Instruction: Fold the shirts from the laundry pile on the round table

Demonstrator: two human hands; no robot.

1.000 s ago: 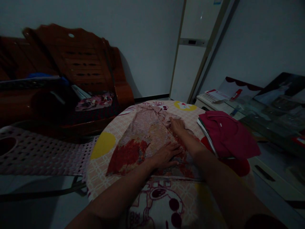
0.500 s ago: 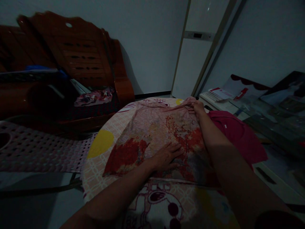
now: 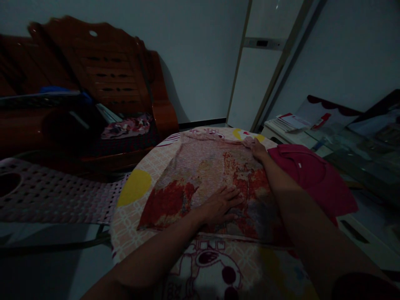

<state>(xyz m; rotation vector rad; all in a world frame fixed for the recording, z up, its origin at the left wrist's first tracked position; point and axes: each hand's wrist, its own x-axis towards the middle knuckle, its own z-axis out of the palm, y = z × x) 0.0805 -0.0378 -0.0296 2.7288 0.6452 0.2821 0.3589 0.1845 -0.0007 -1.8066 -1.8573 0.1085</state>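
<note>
The patterned shirt looks soft and light, best held by its far corners; the left hand lies wide on it, the right hand touches one, grip too dark to tell.

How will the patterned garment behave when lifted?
The patterned garment looks floppy, bunching softly at the right hand. It's probably light, since it lies thin and flat. Pulling may wrinkle it, with the left hand resting on it.
</note>
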